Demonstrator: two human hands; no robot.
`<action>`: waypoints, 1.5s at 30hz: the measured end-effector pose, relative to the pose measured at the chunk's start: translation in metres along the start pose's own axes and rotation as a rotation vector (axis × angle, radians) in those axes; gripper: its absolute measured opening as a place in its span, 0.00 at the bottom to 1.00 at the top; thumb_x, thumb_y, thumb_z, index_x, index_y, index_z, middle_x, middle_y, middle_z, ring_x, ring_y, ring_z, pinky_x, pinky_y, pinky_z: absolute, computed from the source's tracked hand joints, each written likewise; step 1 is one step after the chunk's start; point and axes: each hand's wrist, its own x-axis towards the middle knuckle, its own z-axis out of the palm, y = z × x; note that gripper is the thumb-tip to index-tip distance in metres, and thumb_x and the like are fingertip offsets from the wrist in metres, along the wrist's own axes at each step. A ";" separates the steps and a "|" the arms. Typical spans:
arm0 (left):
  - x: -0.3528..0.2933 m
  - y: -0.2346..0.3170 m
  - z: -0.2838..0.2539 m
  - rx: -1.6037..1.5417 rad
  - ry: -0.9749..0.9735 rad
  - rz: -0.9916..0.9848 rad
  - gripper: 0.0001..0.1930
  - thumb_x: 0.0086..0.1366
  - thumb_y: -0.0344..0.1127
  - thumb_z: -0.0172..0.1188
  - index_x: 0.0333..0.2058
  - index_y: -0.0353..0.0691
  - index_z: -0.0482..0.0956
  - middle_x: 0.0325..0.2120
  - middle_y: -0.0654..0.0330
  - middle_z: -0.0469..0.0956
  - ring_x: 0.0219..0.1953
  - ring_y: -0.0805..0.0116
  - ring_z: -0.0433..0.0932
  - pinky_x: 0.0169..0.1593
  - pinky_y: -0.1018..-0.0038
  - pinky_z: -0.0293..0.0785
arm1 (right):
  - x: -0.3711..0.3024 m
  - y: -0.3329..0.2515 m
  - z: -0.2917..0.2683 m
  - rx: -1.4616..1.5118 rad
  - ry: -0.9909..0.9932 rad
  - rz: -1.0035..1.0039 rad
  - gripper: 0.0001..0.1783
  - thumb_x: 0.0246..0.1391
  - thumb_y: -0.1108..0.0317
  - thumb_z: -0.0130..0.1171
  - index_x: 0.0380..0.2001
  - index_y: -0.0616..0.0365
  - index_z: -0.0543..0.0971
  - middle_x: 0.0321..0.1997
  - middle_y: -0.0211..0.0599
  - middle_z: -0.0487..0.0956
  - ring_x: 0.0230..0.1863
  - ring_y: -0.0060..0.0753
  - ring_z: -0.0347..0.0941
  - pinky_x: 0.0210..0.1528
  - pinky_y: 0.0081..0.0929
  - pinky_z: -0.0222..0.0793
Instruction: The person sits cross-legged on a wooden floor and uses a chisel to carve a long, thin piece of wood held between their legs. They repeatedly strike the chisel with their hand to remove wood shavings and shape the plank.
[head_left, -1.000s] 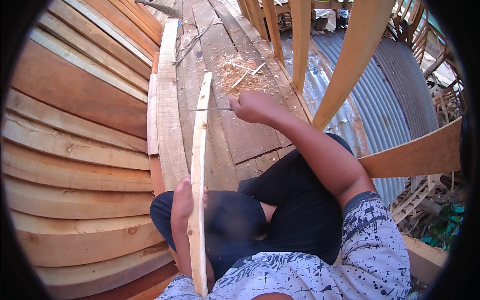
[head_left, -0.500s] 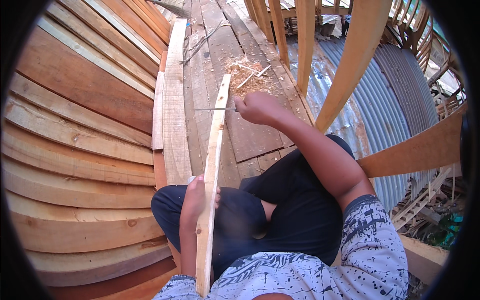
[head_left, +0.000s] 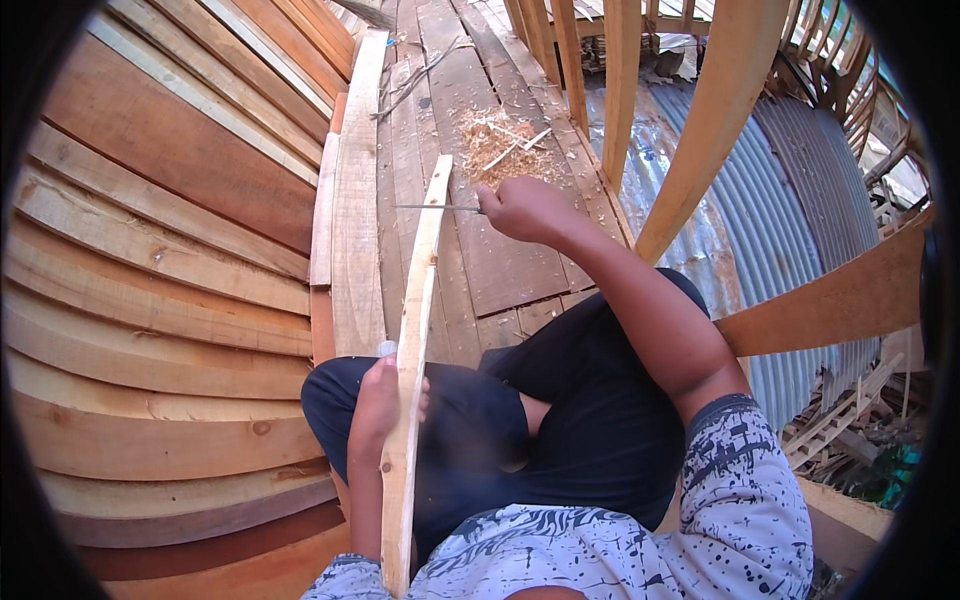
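Note:
A long, thin, pale wooden strip (head_left: 418, 330) runs from my lap out over the plank floor. My left hand (head_left: 378, 405) grips it near its lower part, above my left knee. My right hand (head_left: 522, 207) is closed on the handle of a thin metal blade (head_left: 432, 208), which lies flat across the strip near its far end. I sit cross-legged in dark trousers and a patterned shirt.
Curved hull planks (head_left: 150, 250) rise on the left. A heap of wood shavings (head_left: 497, 138) lies on the floor planks (head_left: 500, 270) just beyond my right hand. Upright curved wooden ribs (head_left: 715, 110) stand at right, with corrugated metal sheeting (head_left: 800, 190) behind them.
The view has shifted slightly. My right hand with the blade has moved a little along the strip's far end; my left hand keeps its grip on the strip.

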 end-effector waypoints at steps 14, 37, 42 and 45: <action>-0.011 -0.002 0.018 -0.027 -0.033 -0.004 0.19 0.78 0.46 0.36 0.49 0.36 0.68 0.26 0.55 0.76 0.21 0.66 0.76 0.22 0.70 0.77 | -0.010 -0.006 0.002 0.002 0.008 -0.020 0.31 0.66 0.48 0.40 0.34 0.67 0.83 0.37 0.58 0.82 0.42 0.59 0.80 0.49 0.49 0.72; -0.038 -0.020 0.003 -0.047 0.020 0.027 0.23 0.78 0.49 0.38 0.56 0.35 0.67 0.26 0.55 0.75 0.20 0.70 0.75 0.22 0.73 0.77 | 0.010 0.027 0.008 0.124 0.319 0.072 0.37 0.67 0.45 0.36 0.35 0.71 0.82 0.42 0.66 0.80 0.49 0.63 0.77 0.55 0.51 0.69; -0.030 -0.003 -0.021 -0.119 0.035 0.103 0.18 0.78 0.45 0.36 0.49 0.36 0.67 0.26 0.54 0.75 0.20 0.68 0.74 0.21 0.72 0.75 | 0.052 0.089 0.026 0.030 0.284 0.065 0.25 0.65 0.56 0.45 0.38 0.70 0.81 0.42 0.62 0.81 0.49 0.62 0.77 0.53 0.48 0.70; -0.028 0.022 -0.022 -0.171 0.036 0.075 0.17 0.78 0.43 0.35 0.49 0.36 0.67 0.26 0.54 0.74 0.20 0.69 0.72 0.20 0.72 0.73 | 0.064 0.109 0.061 -0.027 0.147 0.003 0.14 0.61 0.66 0.53 0.39 0.64 0.82 0.42 0.55 0.83 0.48 0.57 0.79 0.51 0.45 0.72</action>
